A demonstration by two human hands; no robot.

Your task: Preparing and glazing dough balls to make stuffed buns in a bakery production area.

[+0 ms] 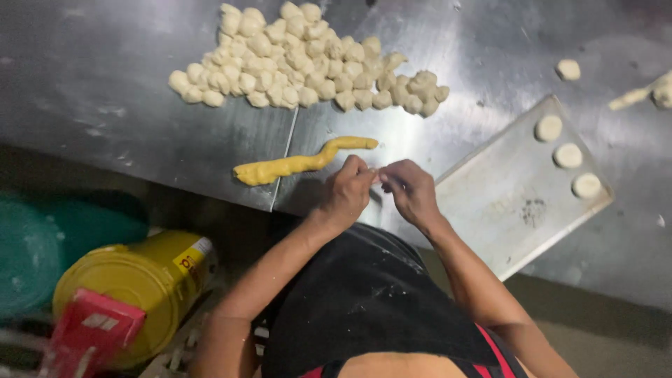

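A small dough piece point(379, 175) is pinched between the closed fingers of the left hand point(348, 192) and right hand point(413, 189) above the steel tabletop point(91, 77). A yellow dough rope point(301, 162), a dough-ball heap point(308, 59) and a tray point(504, 203) lie nearby; a yellow can point(133, 287) stands below.

Bare steel table point(98, 77) lay open across the upper left of the frame, and a clear strip ran between the dough pile point(301, 59) at top centre and the yellow dough rope point(301, 163) below it. The rope blocked the way just left of the left hand point(348, 192). To the right, the tray point(504, 203) sat just beside the right hand point(413, 189), three dough discs point(568, 155) along its far edge, its middle bare.
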